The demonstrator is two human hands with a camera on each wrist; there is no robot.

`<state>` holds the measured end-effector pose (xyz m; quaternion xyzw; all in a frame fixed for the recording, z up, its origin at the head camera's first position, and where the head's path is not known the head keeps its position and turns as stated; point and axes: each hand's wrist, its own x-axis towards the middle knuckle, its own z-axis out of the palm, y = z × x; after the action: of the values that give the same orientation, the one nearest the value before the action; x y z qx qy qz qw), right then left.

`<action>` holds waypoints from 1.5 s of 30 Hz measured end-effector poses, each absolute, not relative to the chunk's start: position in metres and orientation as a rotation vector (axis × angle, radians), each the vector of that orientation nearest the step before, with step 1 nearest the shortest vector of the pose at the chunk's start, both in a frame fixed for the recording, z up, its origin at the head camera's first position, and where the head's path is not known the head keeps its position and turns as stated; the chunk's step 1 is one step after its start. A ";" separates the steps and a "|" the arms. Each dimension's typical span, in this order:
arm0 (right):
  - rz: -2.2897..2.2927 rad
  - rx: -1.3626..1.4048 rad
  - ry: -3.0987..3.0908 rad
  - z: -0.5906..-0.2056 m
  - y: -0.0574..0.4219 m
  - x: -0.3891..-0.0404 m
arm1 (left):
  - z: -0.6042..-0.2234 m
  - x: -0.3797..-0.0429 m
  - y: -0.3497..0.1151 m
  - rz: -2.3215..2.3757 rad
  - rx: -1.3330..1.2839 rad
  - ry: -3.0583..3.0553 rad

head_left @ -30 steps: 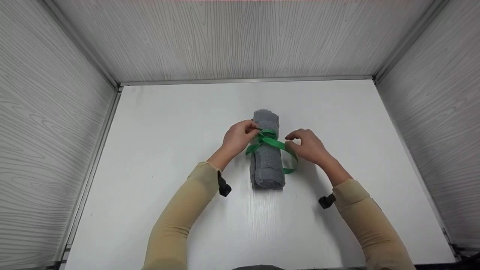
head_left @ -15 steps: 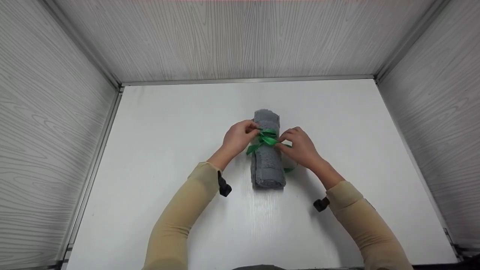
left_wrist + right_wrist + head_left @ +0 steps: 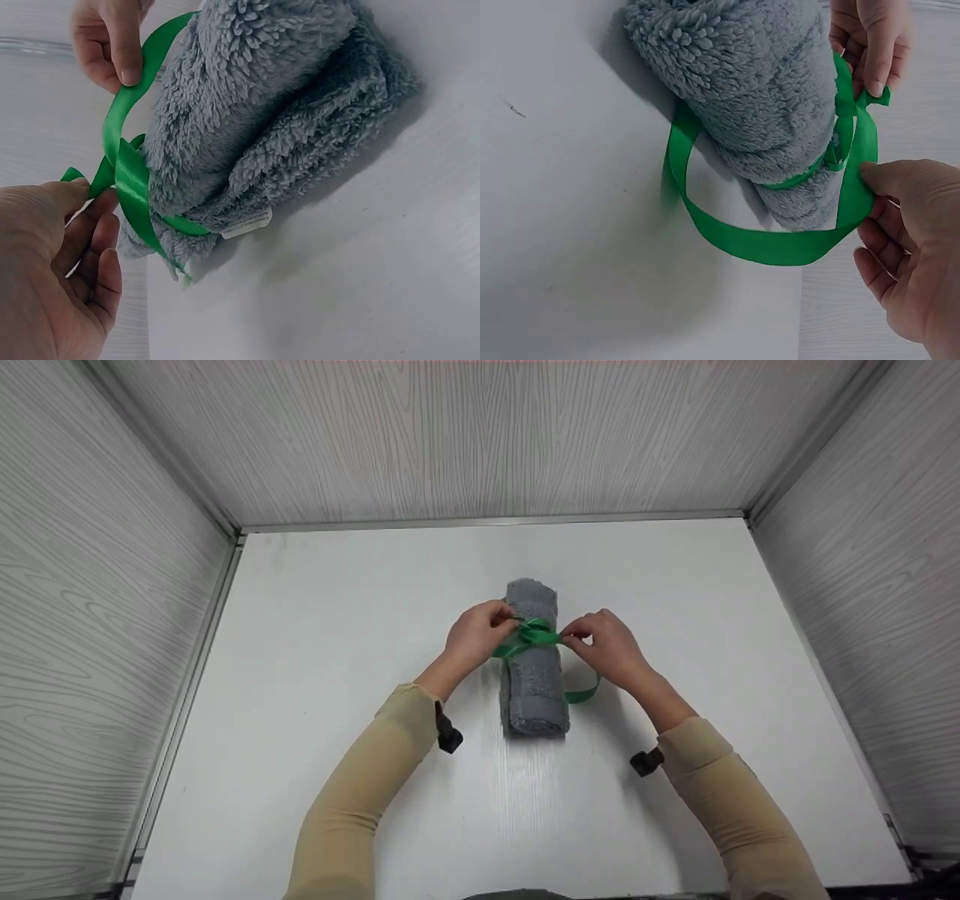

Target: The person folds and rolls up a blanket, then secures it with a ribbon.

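A rolled grey fluffy towel (image 3: 536, 690) lies lengthwise on the white table, with a green ribbon (image 3: 541, 637) wrapped and crossed around its upper half. At the towel's left side, my left hand (image 3: 474, 636) pinches a piece of the ribbon between thumb and forefinger, plain in the left wrist view. Just right of the towel, my right hand (image 3: 611, 649) pinches another stretch of the same ribbon (image 3: 765, 246). From those fingers it hangs in a wide loop that curves down and under the roll. A white label (image 3: 247, 223) sticks out beneath the towel.
The white tabletop (image 3: 337, 675) surrounds the towel. Pale wood-grain panels stand at the back (image 3: 480, 442), the left (image 3: 97, 607) and the right (image 3: 870, 607). Black wrist cameras (image 3: 448, 733) sit below both hands.
My right hand has come in to the ribbon near the crossing, taken a pinch of it and drawn slightly back to the right. The left hand has stayed in place.
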<state>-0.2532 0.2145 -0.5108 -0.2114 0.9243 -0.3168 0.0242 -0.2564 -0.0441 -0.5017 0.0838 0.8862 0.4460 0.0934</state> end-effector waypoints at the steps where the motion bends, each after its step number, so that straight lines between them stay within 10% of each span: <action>1: -0.977 -0.659 2.860 -0.512 0.212 -0.254 | -0.502 -0.256 -0.044 1.328 0.249 2.629; 45: -0.909 -0.605 2.974 -0.526 0.163 -0.280 | -0.504 -0.256 -0.046 1.422 0.235 2.571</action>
<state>-0.2801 0.1626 -0.5255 -0.1910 0.9386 -0.2870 -0.0131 -0.2558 -0.0455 -0.5043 0.0793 0.8682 0.4801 0.0972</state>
